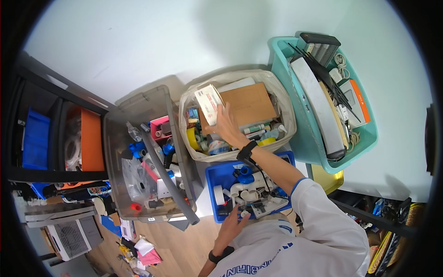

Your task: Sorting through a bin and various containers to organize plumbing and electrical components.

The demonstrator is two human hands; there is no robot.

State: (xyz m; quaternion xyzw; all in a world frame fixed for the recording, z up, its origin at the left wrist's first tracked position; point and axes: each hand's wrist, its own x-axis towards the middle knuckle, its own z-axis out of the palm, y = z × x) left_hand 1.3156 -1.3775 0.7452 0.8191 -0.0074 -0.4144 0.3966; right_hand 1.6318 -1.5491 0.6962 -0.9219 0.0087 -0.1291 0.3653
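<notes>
My right hand (226,126) reaches over the cream fabric basket (289,104), with its thumb and fingers at the lower right edge of a small white carton (208,103) bearing red print; whether it grips the carton is hard to tell. Beneath lies a brown cardboard box (247,104), beside rolls of yellow tape (192,138), markers and a tape roll. My left hand (231,225) is at the near rim of the blue plastic bin (214,173), fingers apart, close to white PVC pipe fittings (249,188), blue fittings (245,176) and a white plate-like part (268,207).
Left stands a grey translucent bin (168,100) with pipe fittings and a long grey pipe (169,180) across it. A teal bin (372,142) with cables and devices stands right. Black shelving (55,175) is far left; loose items lie on the wooden floor (176,242).
</notes>
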